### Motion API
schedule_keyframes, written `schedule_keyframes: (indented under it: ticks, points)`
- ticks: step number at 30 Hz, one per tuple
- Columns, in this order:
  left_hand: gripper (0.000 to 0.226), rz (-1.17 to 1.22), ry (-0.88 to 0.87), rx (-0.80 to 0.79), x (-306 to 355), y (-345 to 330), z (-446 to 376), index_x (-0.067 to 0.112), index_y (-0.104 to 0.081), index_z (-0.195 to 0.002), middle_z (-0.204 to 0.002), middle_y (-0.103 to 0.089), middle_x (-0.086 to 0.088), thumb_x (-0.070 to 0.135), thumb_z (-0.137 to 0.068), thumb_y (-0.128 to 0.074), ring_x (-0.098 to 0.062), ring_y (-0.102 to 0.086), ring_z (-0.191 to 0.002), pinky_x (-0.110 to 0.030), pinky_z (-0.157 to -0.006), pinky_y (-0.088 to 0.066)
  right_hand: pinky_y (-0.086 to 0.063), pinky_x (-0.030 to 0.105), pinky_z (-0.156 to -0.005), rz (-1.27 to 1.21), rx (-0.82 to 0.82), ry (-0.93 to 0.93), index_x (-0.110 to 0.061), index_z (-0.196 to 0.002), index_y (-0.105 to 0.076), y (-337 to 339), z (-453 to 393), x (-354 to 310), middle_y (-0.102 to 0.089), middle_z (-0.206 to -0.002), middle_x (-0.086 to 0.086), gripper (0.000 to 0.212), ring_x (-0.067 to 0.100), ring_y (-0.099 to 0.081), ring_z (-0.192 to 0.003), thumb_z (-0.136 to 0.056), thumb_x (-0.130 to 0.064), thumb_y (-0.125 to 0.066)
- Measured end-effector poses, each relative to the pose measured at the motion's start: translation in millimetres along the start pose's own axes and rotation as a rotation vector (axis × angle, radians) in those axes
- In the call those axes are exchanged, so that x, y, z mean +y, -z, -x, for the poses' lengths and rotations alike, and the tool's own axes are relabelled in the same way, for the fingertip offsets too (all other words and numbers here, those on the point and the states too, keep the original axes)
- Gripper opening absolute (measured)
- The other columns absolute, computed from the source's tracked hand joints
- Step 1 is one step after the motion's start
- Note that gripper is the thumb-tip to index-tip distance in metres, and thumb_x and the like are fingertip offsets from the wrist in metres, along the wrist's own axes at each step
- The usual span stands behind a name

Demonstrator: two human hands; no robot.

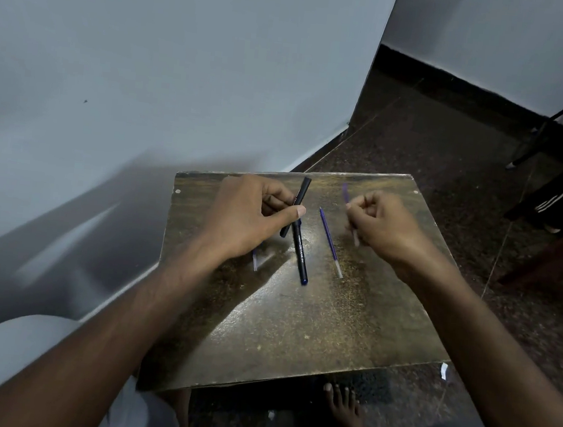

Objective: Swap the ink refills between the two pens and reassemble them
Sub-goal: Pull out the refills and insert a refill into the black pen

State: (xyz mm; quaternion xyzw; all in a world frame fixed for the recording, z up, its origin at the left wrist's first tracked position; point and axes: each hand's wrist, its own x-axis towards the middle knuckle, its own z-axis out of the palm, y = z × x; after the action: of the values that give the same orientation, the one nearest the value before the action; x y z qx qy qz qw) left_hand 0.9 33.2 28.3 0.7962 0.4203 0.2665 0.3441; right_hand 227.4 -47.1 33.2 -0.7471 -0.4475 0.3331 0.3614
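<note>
- The left hand (249, 213) pinches a black pen barrel (299, 199) between thumb and fingers, above the far part of a worn brown table (296, 335).
- The right hand (380, 223), curled closed, grips a blurred purple refill (345, 193) (details unclear).
- A second black pen (301, 253) and a loose purple refill (330, 242) lie flat between the hands, apart.
- Another small piece (255, 260) shows under the left wrist.
- The table's near half lies bare; the wall (150, 63) runs close along its left edge.
</note>
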Motion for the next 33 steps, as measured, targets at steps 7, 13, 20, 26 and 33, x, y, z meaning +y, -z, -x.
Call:
schedule_keyframes:
  ticks: [7,13,20,26,33]
  points:
    - [0.013,-0.034,-0.05,-0.051,6,-5,3,0.032,-0.086,-0.1,-0.084,-0.079,0.02,0.043,-0.092,-0.084,0.01,-0.074,-0.08,0.0,-0.067,-0.05,-0.065,0.029,-0.075,-0.584,0.182,0.172,-0.008,-0.124,-0.063,-1,1,-15,-0.081,-0.085,0.006,0.024,0.01,-0.075,-0.073,-0.103,-0.013,-0.074]
    - [0.015,-0.062,-0.099,-0.084,6,-6,5,0.033,-0.084,-0.104,-0.085,-0.078,0.021,0.041,-0.092,-0.084,0.011,-0.073,-0.078,-0.004,-0.069,-0.053,-0.067,0.039,-0.082,-0.65,0.245,0.265,-0.004,-0.113,-0.066,-5,8,-22,-0.079,-0.089,0.007,0.012,0.015,-0.075,-0.076,-0.106,-0.013,-0.069]
    - [0.016,-0.059,-0.12,-0.083,6,-5,5,0.032,-0.084,-0.105,-0.085,-0.078,0.021,0.041,-0.092,-0.084,0.012,-0.073,-0.078,-0.005,-0.071,-0.055,-0.066,0.036,-0.079,-0.568,0.21,0.292,0.001,-0.116,-0.066,-9,10,-22,-0.077,-0.09,0.017,0.016,0.017,-0.072,-0.074,-0.105,-0.011,-0.069]
    - [0.015,-0.073,-0.129,-0.084,7,-6,6,0.032,-0.084,-0.103,-0.081,-0.077,0.022,0.042,-0.092,-0.084,0.01,-0.073,-0.079,-0.004,-0.07,-0.054,-0.068,0.044,-0.079,-0.236,0.155,0.385,-0.006,-0.11,-0.071,-14,8,-18,-0.081,-0.089,0.008,0.016,0.022,-0.079,-0.08,-0.101,-0.017,-0.076]
    - [0.018,-0.013,-0.086,0.001,9,4,2,0.031,-0.083,-0.111,-0.085,-0.077,0.023,0.034,-0.094,-0.084,0.014,-0.073,-0.076,0.0,-0.066,-0.049,-0.064,0.053,-0.09,-0.181,0.125,0.378,-0.016,-0.119,-0.08,-21,6,-21,-0.083,-0.102,0.0,0.023,0.018,-0.079,-0.097,-0.104,-0.032,-0.073]
